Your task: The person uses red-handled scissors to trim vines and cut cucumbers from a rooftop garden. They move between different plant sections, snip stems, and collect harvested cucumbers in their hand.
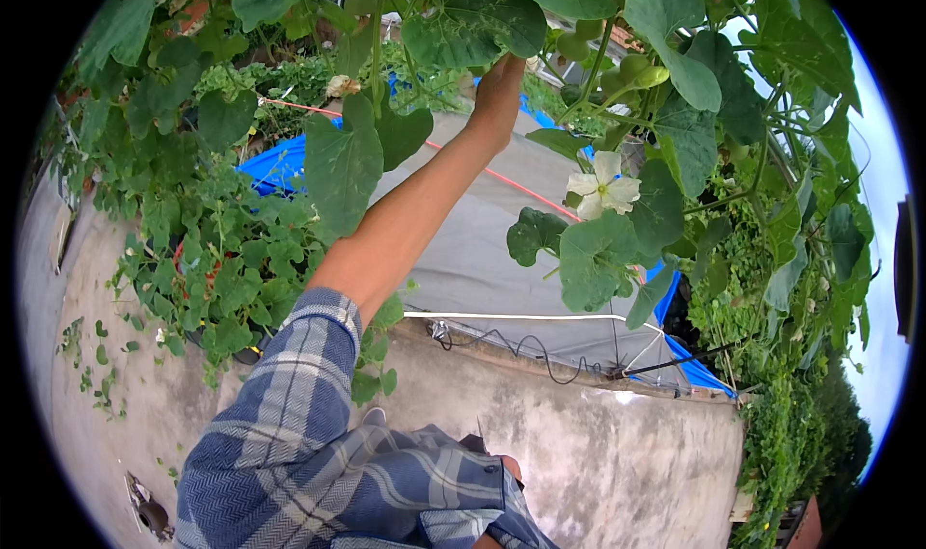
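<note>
My left arm, in a blue-and-grey plaid sleeve, stretches up into a climbing vine. My left hand (499, 97) reaches under a broad green leaf (475, 16), which hides its fingers. Pale green, rounded fruits (575, 45) hang just right of this hand, beside a light green bud (650, 76). Lower on the right, a white flower (605, 188) is fully spread among leaves. Only a small part of my right hand (511, 467) shows low by my body, past the shirt; its fingers are mostly hidden. Next to it is a small dark thing (473, 444) that I cannot make out.
Below the vine lies a large grey sheet (463, 250) with blue tarp edges (275, 166) and a red cord (526, 190) across it. A white pole (511, 315) and loose black wire (550, 361) run along its near edge. Concrete floor (617, 452) lies underfoot; leafy plants (231, 298) stand left.
</note>
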`<state>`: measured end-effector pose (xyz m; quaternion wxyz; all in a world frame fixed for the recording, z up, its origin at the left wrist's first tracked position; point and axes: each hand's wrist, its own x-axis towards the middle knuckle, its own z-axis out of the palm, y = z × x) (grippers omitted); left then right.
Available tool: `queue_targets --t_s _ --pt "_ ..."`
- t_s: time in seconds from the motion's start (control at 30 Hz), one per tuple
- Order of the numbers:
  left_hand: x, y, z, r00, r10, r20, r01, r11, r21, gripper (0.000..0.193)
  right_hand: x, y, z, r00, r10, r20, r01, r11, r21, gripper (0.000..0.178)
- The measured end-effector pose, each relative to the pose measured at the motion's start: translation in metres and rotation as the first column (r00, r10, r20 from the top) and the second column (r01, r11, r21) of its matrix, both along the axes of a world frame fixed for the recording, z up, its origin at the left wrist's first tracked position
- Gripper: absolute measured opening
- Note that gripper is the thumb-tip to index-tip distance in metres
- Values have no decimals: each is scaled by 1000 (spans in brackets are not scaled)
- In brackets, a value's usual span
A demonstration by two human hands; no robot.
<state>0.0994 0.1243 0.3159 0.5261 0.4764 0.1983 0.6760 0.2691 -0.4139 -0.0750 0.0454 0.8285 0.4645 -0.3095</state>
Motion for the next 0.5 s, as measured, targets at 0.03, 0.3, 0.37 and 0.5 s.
queue_targets --t_s 0.03,0.3,0.37,0.5 --pt "-2 -8 -5 1000 2 2 -2 1000 5 77 0 -2 0 1000 -4 0 4 1000 -3 63" --pt "-37 -119 -102 959 -202 197 252 927 -276 79 -3 4 -1 1000 -14 -20 13 1000 -28 64" --pt "-47 -156 -149 950 -230 212 297 877 -379 76 -3 8 -1 1000 -27 -14 27 999 -40 62" --pt "-73 -222 -238 964 -230 132 259 703 -662 69 -10 20 19 995 -84 -47 79 993 -85 55"
